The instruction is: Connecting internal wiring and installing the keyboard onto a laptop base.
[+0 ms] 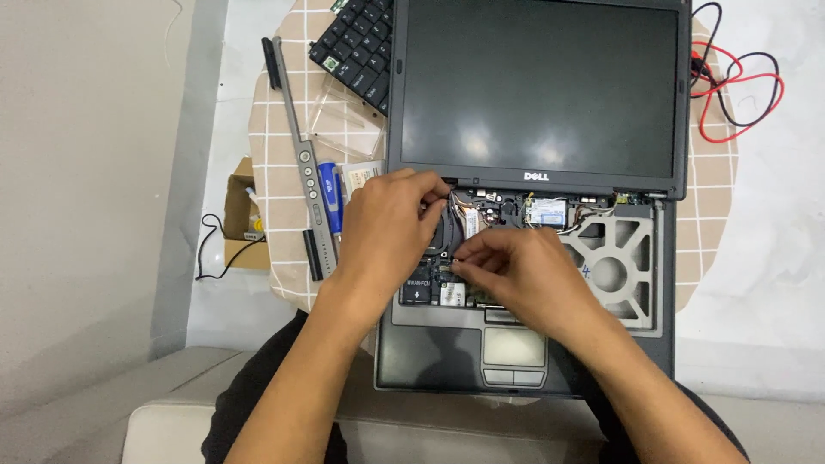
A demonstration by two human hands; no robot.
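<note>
A dark grey laptop (447, 352) lies open in front of me, its keyboard taken off and its circuit boards and thin wires (481, 210) bare. The black screen (541, 86) stands behind. My left hand (387, 228) rests on the left side of the exposed inside, fingers curled near the hinge and the wires. My right hand (516, 266) pinches something small at the middle of the board; what it grips is hidden by the fingers. The silver metal frame (619, 258) shows to the right of my right hand.
The removed black keyboard (357, 43) lies at the back left, beside a clear plastic piece (348, 120). A long grey trim strip (301, 155) and a blue-handled tool (331, 193) lie left of the laptop. Red and black wires (739, 82) sit at the right. A small cardboard box (241, 210) stands lower left.
</note>
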